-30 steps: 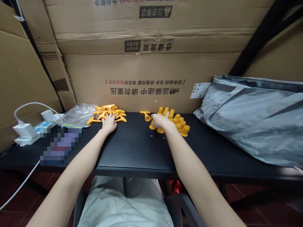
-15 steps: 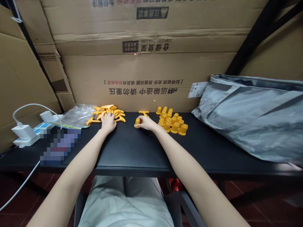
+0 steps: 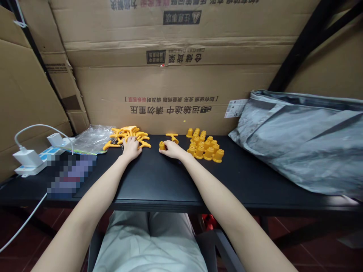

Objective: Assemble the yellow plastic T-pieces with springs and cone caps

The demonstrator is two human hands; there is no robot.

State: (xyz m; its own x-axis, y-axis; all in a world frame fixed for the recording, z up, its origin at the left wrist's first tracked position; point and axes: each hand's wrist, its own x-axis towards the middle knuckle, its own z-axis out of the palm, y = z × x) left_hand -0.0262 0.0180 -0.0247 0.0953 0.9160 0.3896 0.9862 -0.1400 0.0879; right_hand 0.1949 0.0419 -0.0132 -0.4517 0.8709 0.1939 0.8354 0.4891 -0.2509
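My left hand (image 3: 132, 149) rests at the front of a pile of yellow T-shaped handles (image 3: 129, 130) with thin metal chains. Its bent fingers close around a handle at the pile's right front, partly covered by the hand. Between thumb and fingers, my right hand (image 3: 173, 149) grips a small yellow flanged cup (image 3: 162, 145), upright at the tabletop. Just behind that hand lies another yellow T-shaped handle (image 3: 171, 135), with a yellow cup (image 3: 175, 141) beside it, partly hidden. Several more yellow cups (image 3: 209, 152) stand grouped to the right.
A clear plastic bag (image 3: 95, 136) lies left of the pile. Farther left are a power strip (image 3: 42, 160) with white chargers and a blurred flat item (image 3: 72, 176). A large grey bag (image 3: 297, 147) fills the right side. Cardboard (image 3: 170, 83) walls the back of the black table (image 3: 159, 185).
My right hand has shifted slightly left with the yellow cup, uncovering more of the cup behind it. My left hand has drawn a little toward me and to the right, the handle moving slightly with it.
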